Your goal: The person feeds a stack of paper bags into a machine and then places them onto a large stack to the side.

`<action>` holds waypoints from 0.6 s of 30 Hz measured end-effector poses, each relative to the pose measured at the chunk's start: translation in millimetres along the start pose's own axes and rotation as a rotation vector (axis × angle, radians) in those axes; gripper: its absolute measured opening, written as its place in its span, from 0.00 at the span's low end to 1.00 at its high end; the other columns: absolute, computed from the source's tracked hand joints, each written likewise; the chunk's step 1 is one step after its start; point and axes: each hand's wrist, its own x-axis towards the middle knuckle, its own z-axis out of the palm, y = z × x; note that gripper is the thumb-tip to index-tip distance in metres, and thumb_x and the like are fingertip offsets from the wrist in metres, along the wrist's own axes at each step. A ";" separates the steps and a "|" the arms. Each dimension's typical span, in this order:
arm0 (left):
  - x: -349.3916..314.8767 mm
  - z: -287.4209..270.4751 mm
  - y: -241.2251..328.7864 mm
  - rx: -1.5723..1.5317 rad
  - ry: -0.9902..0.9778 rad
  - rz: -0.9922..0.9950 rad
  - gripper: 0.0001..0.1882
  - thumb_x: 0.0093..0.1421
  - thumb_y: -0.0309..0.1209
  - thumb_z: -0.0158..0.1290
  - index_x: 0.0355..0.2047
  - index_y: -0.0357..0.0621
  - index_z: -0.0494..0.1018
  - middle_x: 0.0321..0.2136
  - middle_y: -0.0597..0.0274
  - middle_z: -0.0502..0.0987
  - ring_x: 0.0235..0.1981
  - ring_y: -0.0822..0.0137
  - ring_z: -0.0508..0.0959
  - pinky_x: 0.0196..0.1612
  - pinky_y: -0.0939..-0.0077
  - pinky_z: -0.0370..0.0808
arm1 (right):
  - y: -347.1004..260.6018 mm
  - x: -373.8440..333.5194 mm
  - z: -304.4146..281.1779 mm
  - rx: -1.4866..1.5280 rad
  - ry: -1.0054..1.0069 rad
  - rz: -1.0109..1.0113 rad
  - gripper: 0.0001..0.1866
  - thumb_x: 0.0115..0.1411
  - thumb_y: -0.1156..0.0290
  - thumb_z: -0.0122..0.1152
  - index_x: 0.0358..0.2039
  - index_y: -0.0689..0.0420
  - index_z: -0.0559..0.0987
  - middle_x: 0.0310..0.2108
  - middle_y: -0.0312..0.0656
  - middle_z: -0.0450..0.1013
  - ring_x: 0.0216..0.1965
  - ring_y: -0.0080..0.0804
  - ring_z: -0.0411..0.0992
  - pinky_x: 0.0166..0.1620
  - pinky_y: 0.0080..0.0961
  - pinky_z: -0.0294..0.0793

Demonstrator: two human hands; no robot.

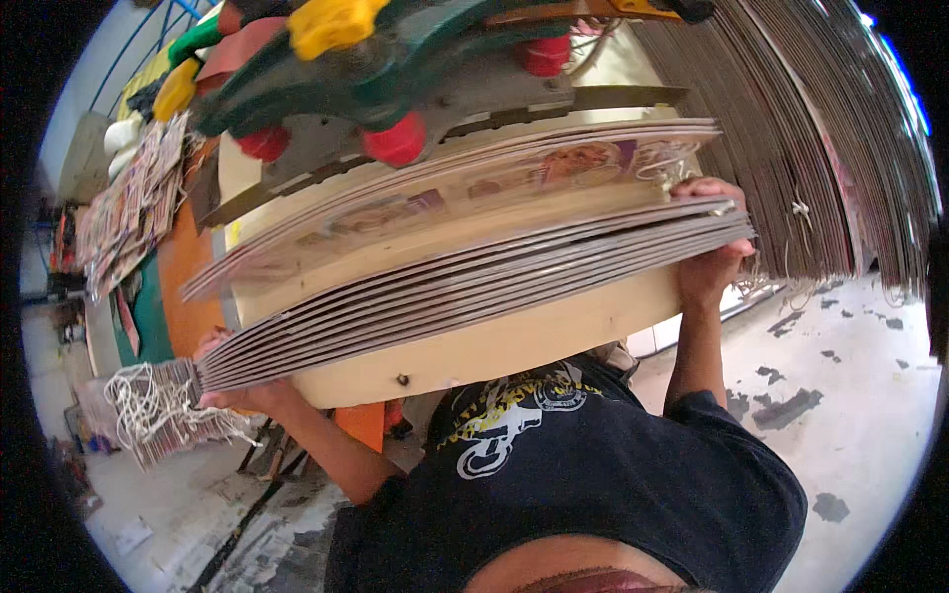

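Note:
Between my two hands is a long stack of thin, flat printed sheets, held edge-on and slightly bowed above a pale board. My left hand grips its left end, thumb and fingers on opposite sides. Around the right end my right hand is closed, higher than the left. Just beyond lies a second, thinner bundle of sheets with coloured pictures, blurred. Loose white cord shows near my right fingers. Beside my left hand a pile with tangled white cords hangs over an edge.
A dark green metal machine with red feet and a yellow knob stands across the far side of the pale board. Tall stacks of sheets rise at the right. More corded bundles lie far left.

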 end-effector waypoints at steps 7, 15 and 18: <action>-8.8 -1.7 15.2 -0.145 0.029 -0.072 0.44 0.54 0.73 0.48 0.39 0.36 0.65 0.37 0.58 0.67 0.35 0.68 0.72 0.39 0.70 0.78 | -3.0 -4.2 -4.3 0.038 0.004 -0.064 0.48 0.49 0.22 0.50 0.43 0.61 0.70 0.38 0.46 0.69 0.41 0.36 0.70 0.48 0.35 0.71; 1.7 6.7 12.6 0.113 0.014 -0.025 0.53 0.50 0.78 0.43 0.49 0.35 0.67 0.42 0.52 0.74 0.43 0.60 0.77 0.46 0.61 0.81 | -14.7 13.9 -17.1 -0.159 -0.081 -0.052 0.57 0.49 0.18 0.44 0.54 0.65 0.68 0.48 0.53 0.71 0.51 0.43 0.71 0.58 0.41 0.70; -15.4 53.1 26.5 0.099 0.111 -0.097 0.58 0.49 0.80 0.40 0.57 0.34 0.65 0.49 0.48 0.74 0.50 0.55 0.76 0.53 0.55 0.79 | -17.7 8.0 0.1 -0.020 -0.072 0.031 0.55 0.53 0.20 0.44 0.58 0.64 0.66 0.54 0.52 0.70 0.55 0.39 0.70 0.59 0.38 0.69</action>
